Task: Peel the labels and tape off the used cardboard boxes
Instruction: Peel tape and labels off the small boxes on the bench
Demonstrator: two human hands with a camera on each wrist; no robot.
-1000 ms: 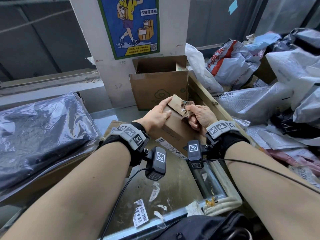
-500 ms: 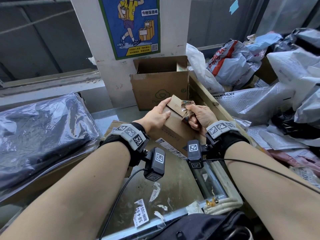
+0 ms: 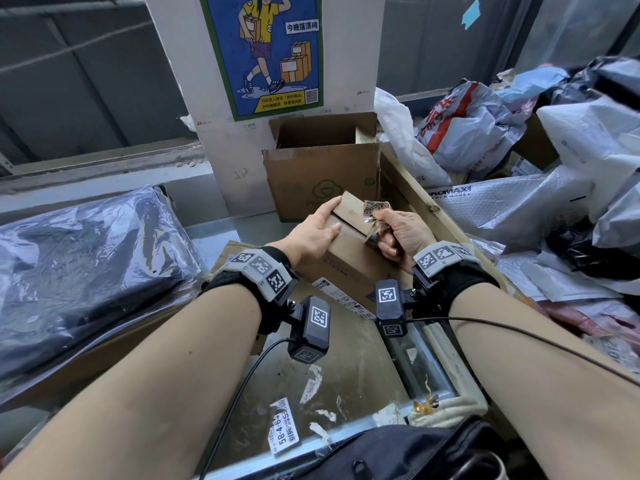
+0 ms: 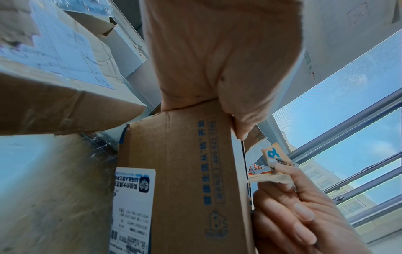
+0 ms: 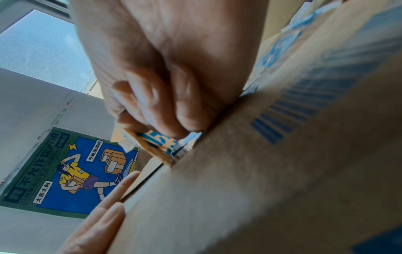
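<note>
Little changed: left hand (image 3: 317, 233) presses box (image 3: 349, 268), right hand (image 3: 401, 233) pinches tape (image 3: 375, 207).

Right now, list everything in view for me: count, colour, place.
small cardboard box: one, brown, centre, between both hands
tape strip: one, blue-printed, lifted at that box's top edge
shipping label: one, white, on that box's near side
open cardboard box: one, brown, behind, against the pillar
poster: one, blue, on the pillar
mailer bags: many, grey and white, heaped right
wrapped bundle: one, black, left
label scraps: several, white, on the worktop
left hand: presses on the small box
right hand: pinches the tape strip
</note>
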